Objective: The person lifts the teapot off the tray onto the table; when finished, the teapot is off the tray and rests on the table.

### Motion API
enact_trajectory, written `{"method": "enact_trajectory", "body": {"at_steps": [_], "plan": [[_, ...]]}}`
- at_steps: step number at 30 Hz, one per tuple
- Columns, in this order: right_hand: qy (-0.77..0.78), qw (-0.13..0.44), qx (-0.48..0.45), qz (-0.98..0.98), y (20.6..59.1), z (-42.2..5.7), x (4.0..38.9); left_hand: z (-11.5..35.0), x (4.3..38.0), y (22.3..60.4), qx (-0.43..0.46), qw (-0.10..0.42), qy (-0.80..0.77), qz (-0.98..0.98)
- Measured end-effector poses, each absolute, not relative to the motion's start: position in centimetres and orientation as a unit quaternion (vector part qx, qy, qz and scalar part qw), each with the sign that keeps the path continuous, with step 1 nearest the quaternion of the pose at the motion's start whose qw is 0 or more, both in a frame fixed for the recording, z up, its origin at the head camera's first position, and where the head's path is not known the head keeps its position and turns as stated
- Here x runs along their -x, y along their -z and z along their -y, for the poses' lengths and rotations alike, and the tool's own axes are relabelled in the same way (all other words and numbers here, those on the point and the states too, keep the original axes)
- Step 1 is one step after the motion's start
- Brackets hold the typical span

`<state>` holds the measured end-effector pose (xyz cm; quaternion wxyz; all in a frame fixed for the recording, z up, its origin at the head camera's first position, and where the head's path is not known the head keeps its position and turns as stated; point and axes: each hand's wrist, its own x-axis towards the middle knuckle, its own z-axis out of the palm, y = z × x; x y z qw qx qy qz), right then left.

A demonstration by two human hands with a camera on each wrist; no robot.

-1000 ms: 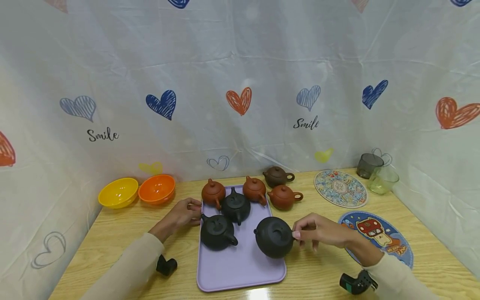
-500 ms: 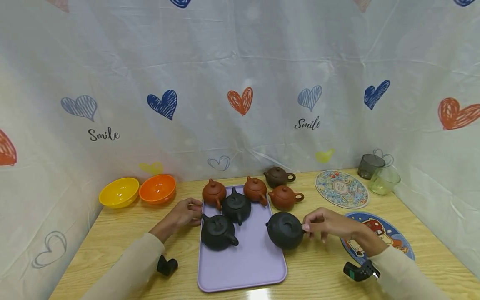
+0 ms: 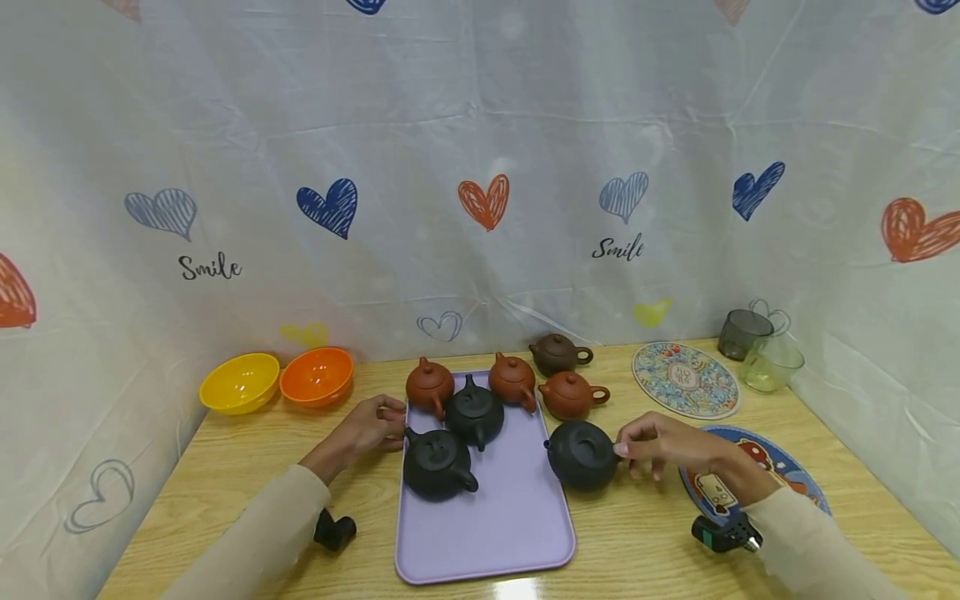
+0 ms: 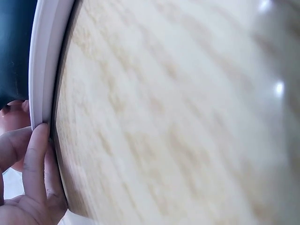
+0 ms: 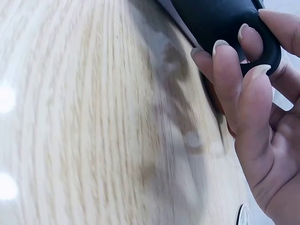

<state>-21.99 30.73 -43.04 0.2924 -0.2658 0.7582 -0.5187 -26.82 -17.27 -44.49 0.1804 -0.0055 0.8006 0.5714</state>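
Note:
My right hand (image 3: 663, 442) pinches the loop handle of a black teapot (image 3: 582, 456), which is over the right edge of the lilac tray (image 3: 517, 533). In the right wrist view, fingers curl round that handle (image 5: 272, 51), and the table shows below. At the tray's left rim, my left hand (image 3: 369, 425) grips the edge; its fingertips (image 4: 40, 140) lie against the rim in the left wrist view. Two other black teapots, a front one (image 3: 435, 465) and a rear one (image 3: 474, 414), sit on the tray. Red-brown teapots, one left (image 3: 430, 386) and one right (image 3: 513, 381), stand at its far corners.
Beyond the tray stand a dark brown teapot (image 3: 556, 354) and another red-brown teapot (image 3: 568, 395). Yellow (image 3: 238, 384) and orange (image 3: 317, 377) bowls are at left. To the right lie a floral round mat (image 3: 686, 379), a blue mat (image 3: 806, 483), a grey cup (image 3: 742, 333) and a greenish cup (image 3: 771, 364).
My right hand has carried the black teapot rightward and slightly away, from over the tray to its right edge. The left hand stays at the tray's rim.

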Motion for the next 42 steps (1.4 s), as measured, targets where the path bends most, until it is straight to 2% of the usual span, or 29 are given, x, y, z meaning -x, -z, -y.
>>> {"method": "enact_trajectory", "body": {"at_steps": [27,37,42], "plan": [[0.465,0.316,0.245,-0.790,43.6,-32.2,23.8,17.1,26.8,44.4,0.005,0.178,-0.577,-0.797],[0.452,0.281,0.208,-0.821,43.1,-32.0,23.6,17.0,26.8,44.5,0.002,0.178,-0.581,-0.794],[0.432,0.239,0.211,-0.844,43.0,-32.0,23.1,17.1,26.7,44.3,-0.001,0.177,-0.576,-0.798]]}}
